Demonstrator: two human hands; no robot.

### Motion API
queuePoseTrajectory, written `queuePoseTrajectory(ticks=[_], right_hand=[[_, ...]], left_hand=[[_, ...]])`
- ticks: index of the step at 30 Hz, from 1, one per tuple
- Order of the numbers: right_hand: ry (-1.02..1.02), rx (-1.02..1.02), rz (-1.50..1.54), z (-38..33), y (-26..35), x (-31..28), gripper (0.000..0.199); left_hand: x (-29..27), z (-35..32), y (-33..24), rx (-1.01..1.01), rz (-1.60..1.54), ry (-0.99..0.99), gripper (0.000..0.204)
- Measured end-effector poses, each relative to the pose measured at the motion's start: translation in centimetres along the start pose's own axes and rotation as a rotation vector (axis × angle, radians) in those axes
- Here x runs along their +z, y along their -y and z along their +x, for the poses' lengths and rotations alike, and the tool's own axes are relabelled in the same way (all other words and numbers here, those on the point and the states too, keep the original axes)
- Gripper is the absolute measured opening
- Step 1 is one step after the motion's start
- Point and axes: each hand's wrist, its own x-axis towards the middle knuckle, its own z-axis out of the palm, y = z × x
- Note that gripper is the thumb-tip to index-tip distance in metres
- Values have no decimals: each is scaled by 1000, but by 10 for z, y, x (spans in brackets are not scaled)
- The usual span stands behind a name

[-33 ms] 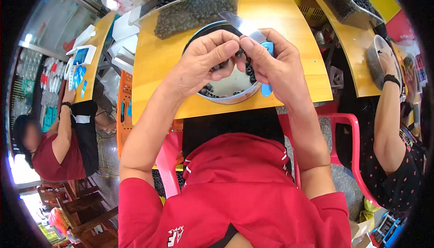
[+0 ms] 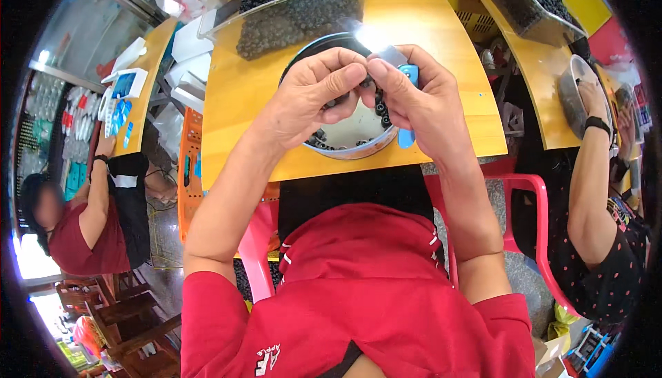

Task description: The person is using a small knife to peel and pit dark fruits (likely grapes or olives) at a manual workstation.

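1. Both hands are holding almost the same pose as in the earlier frame; only a slight shift of the fingertips is showing.
2. Left hand (image 2: 314, 95) and right hand (image 2: 420, 99) are meeting fingertip to fingertip over the round metal bowl (image 2: 345, 145), each pinching a small dark berry (image 2: 365, 83) between them; the right hand is also clamping a blue-handled knife (image 2: 407, 102), blade pointing up and away.
3. Working well here is likely meaning keeping the berry low over the bowl, so that anything dropped is landing inside.
4. Berry is lying between both thumbs, above the bowl's middle; more dark berries (image 2: 379, 109) are resting in the bowl, on the yellow counter (image 2: 241, 95).
5. Clear tray of berries (image 2: 289, 6) is standing just beyond the bowl.
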Motion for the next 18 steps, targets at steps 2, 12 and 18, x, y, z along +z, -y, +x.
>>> queuePoseTrajectory(ticks=[2,12,18], right_hand=[[16,16,82,0,2,1,18],[-10,50,157,0,0,3,25],[66,69,90,-2,2,2,27]], left_hand=[[2,-2,1,13,-24,-126,20],[8,-14,6,108,97,-222,23],[17,-15,9,154,86,-243,24]])
